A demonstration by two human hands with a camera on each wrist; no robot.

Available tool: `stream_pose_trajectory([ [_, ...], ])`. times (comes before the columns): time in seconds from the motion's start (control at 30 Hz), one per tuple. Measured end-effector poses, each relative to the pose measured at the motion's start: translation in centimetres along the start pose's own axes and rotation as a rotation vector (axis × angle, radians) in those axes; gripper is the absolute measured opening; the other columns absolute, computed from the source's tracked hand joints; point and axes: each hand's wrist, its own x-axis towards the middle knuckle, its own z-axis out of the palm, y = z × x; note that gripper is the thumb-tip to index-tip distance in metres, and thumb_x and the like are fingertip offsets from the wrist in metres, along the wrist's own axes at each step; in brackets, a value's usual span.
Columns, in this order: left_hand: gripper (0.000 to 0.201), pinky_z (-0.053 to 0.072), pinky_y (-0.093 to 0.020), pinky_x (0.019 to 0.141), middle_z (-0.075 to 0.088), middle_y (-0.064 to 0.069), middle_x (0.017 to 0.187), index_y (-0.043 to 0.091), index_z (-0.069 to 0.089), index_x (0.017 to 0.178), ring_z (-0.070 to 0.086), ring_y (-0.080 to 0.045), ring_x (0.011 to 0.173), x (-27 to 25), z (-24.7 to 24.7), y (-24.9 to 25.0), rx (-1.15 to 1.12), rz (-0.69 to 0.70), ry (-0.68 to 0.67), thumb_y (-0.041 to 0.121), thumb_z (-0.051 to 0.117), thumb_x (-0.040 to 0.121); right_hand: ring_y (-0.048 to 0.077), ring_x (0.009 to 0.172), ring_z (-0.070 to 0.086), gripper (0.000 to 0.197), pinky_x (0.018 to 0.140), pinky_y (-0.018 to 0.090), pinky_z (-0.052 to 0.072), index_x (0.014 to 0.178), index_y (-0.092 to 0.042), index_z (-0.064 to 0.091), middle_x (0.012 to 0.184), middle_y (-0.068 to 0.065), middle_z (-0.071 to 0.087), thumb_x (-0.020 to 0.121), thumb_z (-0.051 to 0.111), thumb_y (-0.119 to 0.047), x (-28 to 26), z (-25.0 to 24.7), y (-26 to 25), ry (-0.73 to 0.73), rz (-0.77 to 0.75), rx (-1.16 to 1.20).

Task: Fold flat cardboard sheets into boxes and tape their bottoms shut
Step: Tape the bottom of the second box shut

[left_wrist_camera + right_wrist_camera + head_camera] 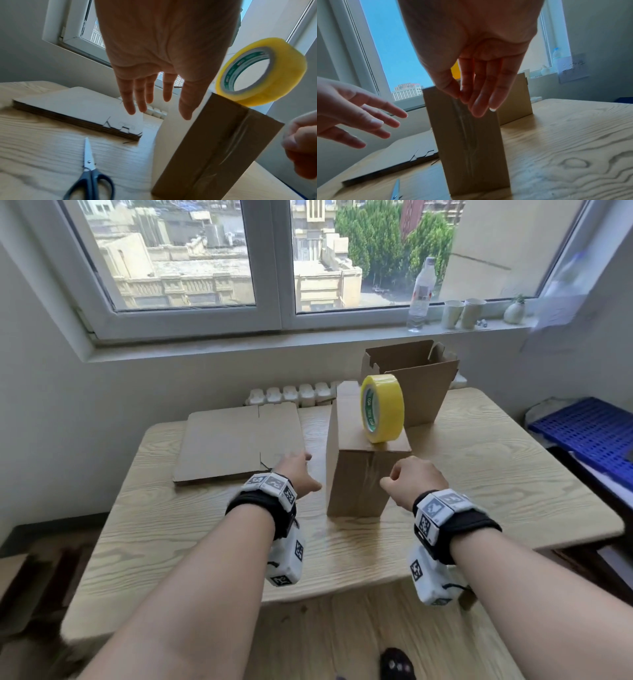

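So my left hand (pixel 164 47) has its fingers (pixel 149 94) spread and straight, holding nothing, just left of the taped box (pixel 363 474) standing on the tabletop (pixel 479 474). My right hand (pixel 416 479) hovers at the box's front, fingers (pixel 481 94) loosely together, empty. The yellow tape roll (pixel 382 407) sits on top of the box, flat cardboard sheets (pixel 236 440) to the left.

Setting: small upper-floor room, domestic or modest office, used as a packing corner. Evidence: wood-grain table (pixel 479 474) under a white-framed window (pixel 284 268) overlooking rooftops and trees; radiator (pixel 291 395) below the sill. Sill holds water bottle (pixel 423 292), paper cups (pixel 462 313), small vase (pixel 513 311).
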Motion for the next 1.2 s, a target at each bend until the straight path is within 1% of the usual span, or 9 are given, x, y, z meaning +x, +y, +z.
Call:
stream_pose_trajectory([
  [0.13,0.061,0.036,-0.027,0.102,0.045,-0.005,0.143,0.016,0.044,0.14,0.044,-0.021,0.13,-0.8,0.2,-3.8,0.031,-0.022,0.022,0.023,0.067,0.085,0.022,0.086,0.058,0.013,0.07,0.028,0.042,0.089,-0.025,0.063,0.096,0.001,0.066,0.085,0.054,-0.034,-0.3,3.0,-2.4,-0.083,-0.089,-0.073],
  [0.27,0.051,0.04,-0.03,0.102,0.044,-0.007,0.139,0.025,0.053,0.131,0.049,-0.022,0.124,-1.3,0.3,-7.9,0.026,-0.097,0.027,0.028,0.068,0.083,0.019,0.085,0.056,0.016,0.07,0.028,0.042,0.097,-0.025,0.062,0.099,-0.002,0.064,0.087,0.051,-0.031,0.0,5.8,-5.3,-0.152,-0.197,-0.146],
  [0.5,0.035,0.036,-0.025,0.1,0.054,-0.002,0.135,0.02,0.062,0.122,0.048,-0.018,0.125,-1.1,1.3,-14.0,-0.065,-0.14,0.062,0.02,0.066,0.087,0.02,0.082,0.057,0.011,0.069,0.027,0.045,0.092,-0.023,0.062,0.095,-0.001,0.065,0.088,0.052,-0.027,1.2,12.0,-10.1,-0.241,-0.289,-0.174],
  [0.63,0.034,0.034,-0.026,0.102,0.052,-0.002,0.135,0.021,0.061,0.122,0.046,-0.018,0.126,-0.3,2.8,-16.5,-0.098,-0.182,0.023,0.024,0.065,0.087,0.021,0.084,0.059,0.008,0.068,0.028,0.047,0.089,-0.024,0.06,0.094,0.001,0.066,0.088,0.052,-0.024,2.0,15.3,-11.9,-0.305,-0.327,-0.175],
  [0.73,0.033,0.038,-0.028,0.101,0.053,-0.002,0.134,0.022,0.062,0.12,0.048,-0.018,0.124,0.3,4.1,-18.0,-0.114,-0.213,-0.001,0.024,0.065,0.087,0.023,0.09,0.059,0.014,0.076,0.031,0.049,0.098,-0.023,0.062,0.1,0.002,0.066,0.089,0.052,-0.023,2.5,17.6,-12.5,-0.385,-0.354,-0.185],
  [0.83,0.031,0.041,-0.028,0.099,0.055,-0.002,0.131,0.022,0.063,0.117,0.051,-0.019,0.121,0.7,5.4,-19.0,-0.145,-0.252,-0.024,0.022,0.063,0.086,0.026,0.098,0.059,0.019,0.082,0.032,0.047,0.105,-0.019,0.063,0.105,0.003,0.065,0.091,0.052,-0.026,2.2,19.4,-12.8,-0.426,-0.375,-0.194],
  [1.03,0.029,0.039,-0.028,0.099,0.053,-0.003,0.127,0.026,0.065,0.112,0.049,-0.02,0.119,1.1,7.4,-20.1,-0.148,-0.291,-0.03,0.023,0.063,0.084,0.026,0.098,0.058,0.019,0.075,0.029,0.04,0.099,-0.015,0.057,0.104,0.006,0.063,0.089,0.058,-0.031,2.5,21.0,-12.8,-0.38,-0.394,-0.229],
  [1.13,0.028,0.039,-0.028,0.1,0.05,-0.003,0.128,0.026,0.064,0.112,0.049,-0.021,0.119,1.3,7.6,-20.3,-0.161,-0.295,-0.033,0.023,0.062,0.085,0.026,0.096,0.059,0.029,0.076,0.033,0.045,0.102,-0.018,0.05,0.103,0.004,0.062,0.087,0.062,-0.04,2.3,21.4,-11.9,-0.43,-0.36,-0.317],
  [1.2,0.028,0.039,-0.028,0.1,0.048,-0.003,0.127,0.026,0.064,0.113,0.048,-0.021,0.119,1.4,7.7,-20.2,-0.161,-0.29,-0.038,0.022,0.062,0.085,0.024,0.09,0.059,0.028,0.07,0.033,0.044,0.093,-0.02,0.047,0.1,0.004,0.063,0.089,0.058,-0.045,2.1,21.4,-11.2,-0.446,-0.329,-0.377],
])
